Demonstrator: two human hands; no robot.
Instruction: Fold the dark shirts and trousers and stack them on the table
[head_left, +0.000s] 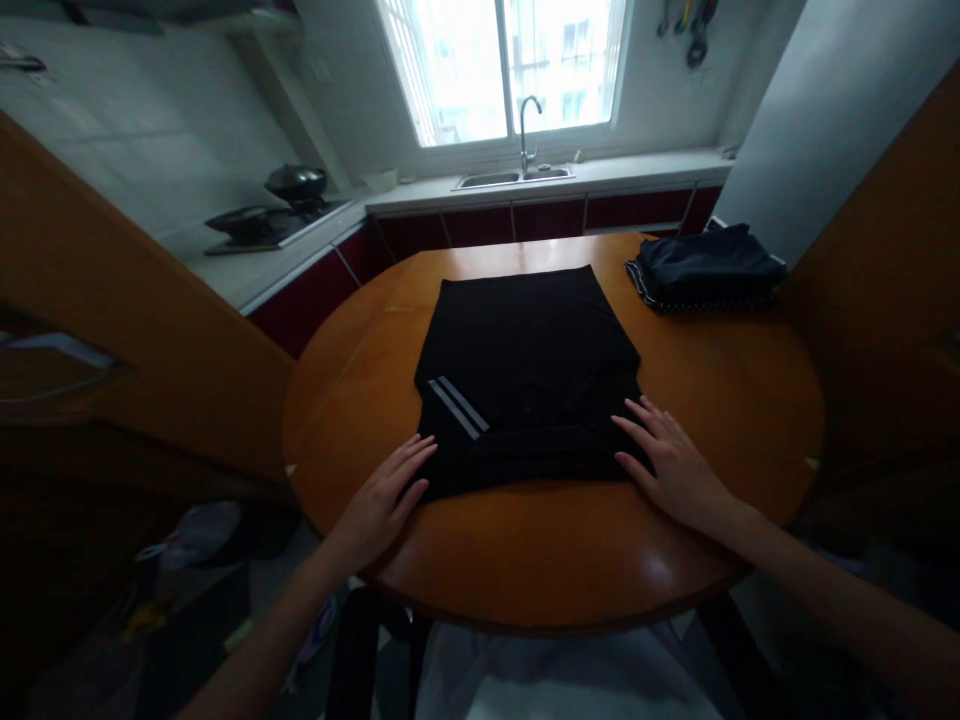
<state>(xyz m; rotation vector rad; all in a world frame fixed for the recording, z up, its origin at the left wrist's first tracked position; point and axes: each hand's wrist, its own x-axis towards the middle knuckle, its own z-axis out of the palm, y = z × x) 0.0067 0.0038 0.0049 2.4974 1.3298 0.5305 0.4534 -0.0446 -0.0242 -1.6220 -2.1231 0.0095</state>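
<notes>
A black garment (pixel 525 350), most likely a shirt, lies spread on the round wooden table (pixel 540 560), its near part folded over. Two grey stripes show on a folded-in piece at its left side. My left hand (pixel 386 495) rests at the garment's near left corner, fingers stretched out and touching the cloth. At the near right edge lies my right hand (pixel 664 455), fingers spread flat with the tips on the fabric. Neither hand grips anything.
A stack of folded dark clothes (pixel 705 268) sits at the table's far right. Beyond are a counter with a sink (pixel 517 178), a stove with a wok (pixel 244 222) and a pot (pixel 296 182). A pale fridge-like panel (pixel 817 130) stands at right.
</notes>
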